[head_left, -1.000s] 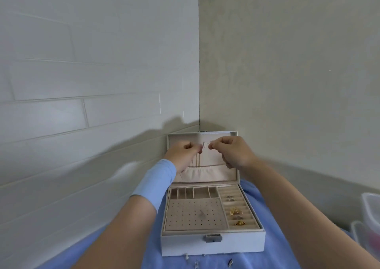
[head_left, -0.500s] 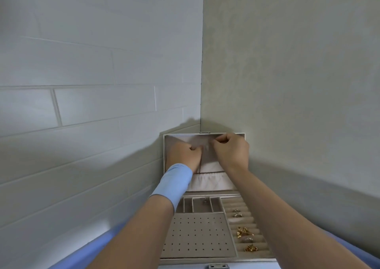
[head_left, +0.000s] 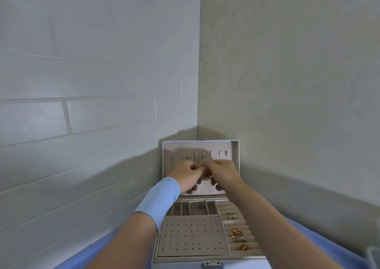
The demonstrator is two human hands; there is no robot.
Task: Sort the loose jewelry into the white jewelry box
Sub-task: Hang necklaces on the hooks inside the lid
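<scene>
You are holding your left hand (head_left: 186,175) and right hand (head_left: 223,172), fingers curled and fingertips meeting, against the upright lid (head_left: 233,145) of the open white rectangular jewelry box (head_left: 178,265) | grasp: cannot tell what, if anything | gold rings (head_left: 236,232) are sitting in the box's right-side slots.

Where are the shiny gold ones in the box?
In the head view, the gold pieces sit in the padded ring rows on the right side of the open white jewelry box, just right of the dotted earring panel.
</scene>
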